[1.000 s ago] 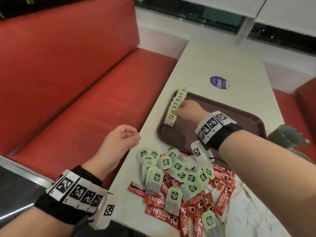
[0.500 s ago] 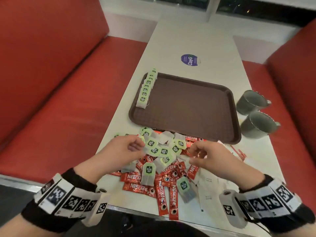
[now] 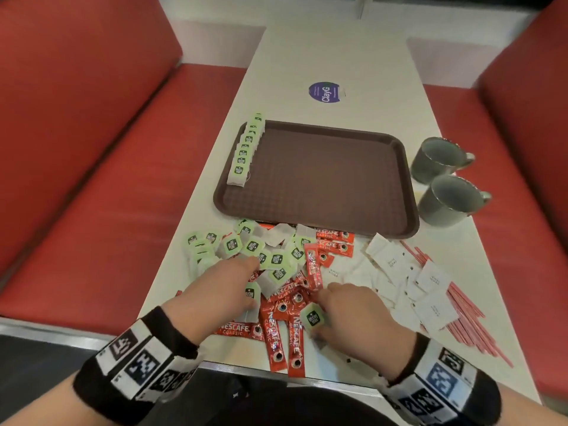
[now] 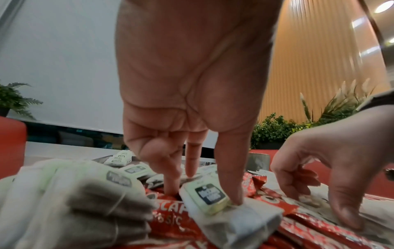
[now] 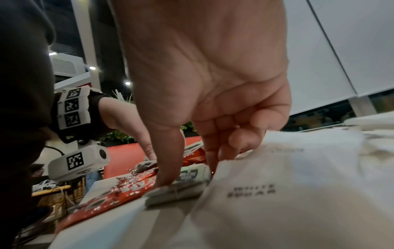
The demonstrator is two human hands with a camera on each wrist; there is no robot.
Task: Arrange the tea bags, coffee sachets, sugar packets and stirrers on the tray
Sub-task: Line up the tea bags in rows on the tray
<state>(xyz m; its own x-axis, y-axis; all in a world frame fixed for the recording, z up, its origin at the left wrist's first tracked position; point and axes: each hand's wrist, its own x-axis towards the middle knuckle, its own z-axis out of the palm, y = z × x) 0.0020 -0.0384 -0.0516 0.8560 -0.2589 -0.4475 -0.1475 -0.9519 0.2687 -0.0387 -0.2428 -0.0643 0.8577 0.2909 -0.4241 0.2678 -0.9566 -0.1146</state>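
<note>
A brown tray point(image 3: 322, 179) lies on the white table with a row of green-tagged tea bags point(image 3: 244, 152) along its left rim. Loose tea bags point(image 3: 255, 245) and red coffee sachets point(image 3: 276, 330) are heaped in front of it. White sugar packets point(image 3: 393, 262) and pink stirrers point(image 3: 467, 321) lie to the right. My left hand point(image 3: 246, 284) reaches down into the heap; thumb and forefinger pinch a tea bag point(image 4: 211, 195) at its tag. My right hand point(image 3: 325, 313) pinches another tea bag point(image 5: 188, 175) near the table's front edge.
Two grey mugs point(image 3: 436, 159) point(image 3: 448, 199) stand right of the tray. A purple round sticker point(image 3: 325, 92) is on the table beyond it. Red bench seats point(image 3: 92, 179) flank the narrow table on both sides.
My right hand came back from the row on the tray to the heap. Both hands have since dropped onto the heap, each closing on a tea bag.
</note>
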